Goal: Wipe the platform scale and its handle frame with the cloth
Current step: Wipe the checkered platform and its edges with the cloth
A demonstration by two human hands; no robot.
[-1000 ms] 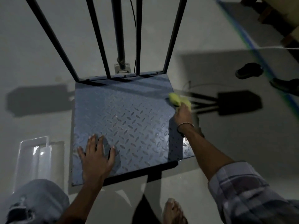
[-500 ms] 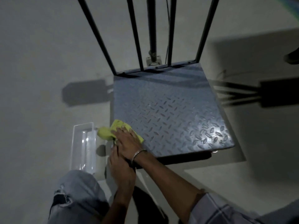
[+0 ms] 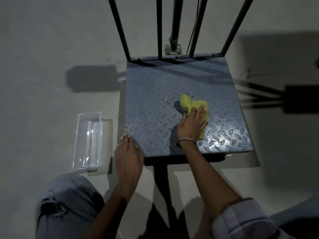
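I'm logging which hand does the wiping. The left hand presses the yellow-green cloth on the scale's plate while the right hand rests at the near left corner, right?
Hands swapped: the head view shows the right hand pressing the cloth on the plate; the left hand rests at that corner.

Bare plate (image 3: 155,100) (frame bars (image 3: 120,28) behind)
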